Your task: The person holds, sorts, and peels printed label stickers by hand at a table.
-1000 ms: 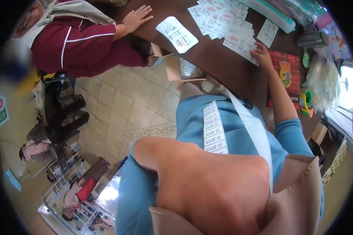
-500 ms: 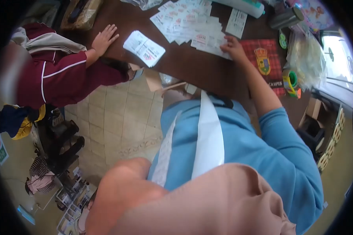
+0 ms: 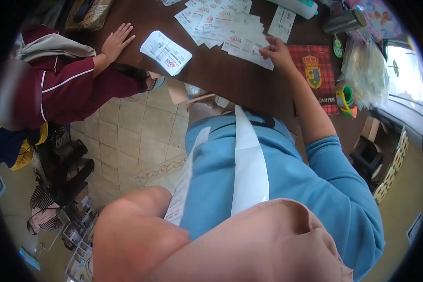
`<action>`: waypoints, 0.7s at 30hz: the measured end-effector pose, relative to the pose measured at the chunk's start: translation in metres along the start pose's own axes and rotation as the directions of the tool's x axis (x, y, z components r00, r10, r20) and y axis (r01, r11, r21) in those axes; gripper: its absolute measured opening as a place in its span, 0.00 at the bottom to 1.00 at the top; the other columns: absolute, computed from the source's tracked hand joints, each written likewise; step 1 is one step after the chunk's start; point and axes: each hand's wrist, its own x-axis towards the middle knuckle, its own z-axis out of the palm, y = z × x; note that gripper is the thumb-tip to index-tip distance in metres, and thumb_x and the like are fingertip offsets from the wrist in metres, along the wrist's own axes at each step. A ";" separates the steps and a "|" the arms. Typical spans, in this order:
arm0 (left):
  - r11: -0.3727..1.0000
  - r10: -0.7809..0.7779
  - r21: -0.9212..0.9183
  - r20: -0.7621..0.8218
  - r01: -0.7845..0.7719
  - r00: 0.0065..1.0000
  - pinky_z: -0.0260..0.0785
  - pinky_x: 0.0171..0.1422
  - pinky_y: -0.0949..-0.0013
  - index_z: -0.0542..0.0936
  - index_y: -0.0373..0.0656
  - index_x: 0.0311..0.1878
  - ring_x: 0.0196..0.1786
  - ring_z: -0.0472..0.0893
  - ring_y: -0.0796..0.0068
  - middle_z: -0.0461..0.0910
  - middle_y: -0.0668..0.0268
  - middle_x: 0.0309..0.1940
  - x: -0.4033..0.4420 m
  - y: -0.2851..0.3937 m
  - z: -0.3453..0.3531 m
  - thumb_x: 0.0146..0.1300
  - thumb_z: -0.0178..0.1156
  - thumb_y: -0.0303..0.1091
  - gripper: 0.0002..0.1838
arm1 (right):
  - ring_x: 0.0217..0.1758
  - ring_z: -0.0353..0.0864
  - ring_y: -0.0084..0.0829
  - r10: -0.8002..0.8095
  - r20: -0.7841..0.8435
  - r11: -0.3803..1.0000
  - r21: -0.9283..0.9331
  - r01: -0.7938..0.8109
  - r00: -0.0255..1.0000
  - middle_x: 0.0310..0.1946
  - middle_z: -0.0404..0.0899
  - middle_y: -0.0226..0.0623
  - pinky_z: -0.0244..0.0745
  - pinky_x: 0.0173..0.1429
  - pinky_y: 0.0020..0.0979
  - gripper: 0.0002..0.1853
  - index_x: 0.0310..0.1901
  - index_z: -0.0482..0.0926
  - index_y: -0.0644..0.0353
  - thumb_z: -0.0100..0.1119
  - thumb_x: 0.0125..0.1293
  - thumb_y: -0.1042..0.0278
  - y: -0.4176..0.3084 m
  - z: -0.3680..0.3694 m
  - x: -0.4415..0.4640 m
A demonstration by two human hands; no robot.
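My right hand [image 3: 278, 54] is over the right edge of a fanned pile of printed paper slips [image 3: 242, 44], fingers loosely bent and apart. I cannot tell whether its fingertips touch the slip under them. Large and blurred near the camera, my left hand [image 3: 136, 230] is closed on a long printed paper strip [image 3: 185, 188], which hangs down my front. A second long white length [image 3: 249, 164], blank on this side, hangs beside it; its upper end is hidden behind my pinkish cloth [image 3: 268, 239]. Farther left, a banded stack of similar slips [image 3: 165, 52] lies on the table.
Another person's hand [image 3: 117, 42] rests flat on the brown table [image 3: 211, 70], left of the stack. Right of my hand lie a red plaid book [image 3: 312, 77], a tape roll [image 3: 345, 96], plastic bags [image 3: 366, 75] and a metal tumbler [image 3: 345, 21]. A white bottle [image 3: 298, 7] lies behind.
The whole view has shifted, so table and floor sit farther left. The printed strip by my left hand has swung leftward. My right hand stays at the slips' edge.
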 end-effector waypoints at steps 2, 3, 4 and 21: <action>1.000 -0.016 -0.014 0.000 0.016 1.000 0.65 0.26 0.74 0.74 0.38 0.27 0.22 0.73 0.76 0.76 0.63 0.21 -0.001 -0.002 -0.001 0.52 0.53 0.32 0.07 | 0.31 0.74 0.23 -0.056 0.056 0.994 -0.095 0.061 0.997 0.28 0.76 0.36 0.67 0.37 0.22 0.30 0.55 0.61 0.69 0.62 0.51 0.74 -0.005 0.002 -0.006; 1.000 -0.016 -0.017 -0.002 0.015 1.000 0.65 0.26 0.75 0.74 0.38 0.28 0.22 0.73 0.76 0.76 0.63 0.21 0.000 -0.002 -0.001 0.52 0.53 0.32 0.07 | 0.31 0.74 0.23 -0.056 0.051 0.994 -0.090 0.061 0.997 0.28 0.76 0.36 0.67 0.37 0.22 0.30 0.55 0.61 0.69 0.62 0.51 0.74 -0.004 0.005 -0.007; 1.000 -0.009 -0.017 -0.003 0.009 1.000 0.65 0.26 0.75 0.74 0.38 0.28 0.22 0.73 0.77 0.76 0.63 0.21 0.002 -0.001 -0.002 0.52 0.53 0.31 0.07 | 0.31 0.74 0.23 -0.055 0.051 0.993 -0.102 0.060 0.997 0.28 0.76 0.37 0.67 0.37 0.22 0.29 0.55 0.61 0.69 0.62 0.51 0.74 -0.005 0.007 -0.008; 1.000 -0.028 0.010 -0.044 0.028 0.999 0.65 0.28 0.76 0.76 0.37 0.34 0.25 0.74 0.78 0.76 0.62 0.24 0.011 0.002 -0.011 0.54 0.54 0.30 0.07 | 0.31 0.77 0.28 -0.062 0.016 0.968 -0.243 0.064 0.998 0.25 0.78 0.35 0.69 0.36 0.28 0.28 0.52 0.62 0.63 0.62 0.49 0.69 0.029 0.027 0.007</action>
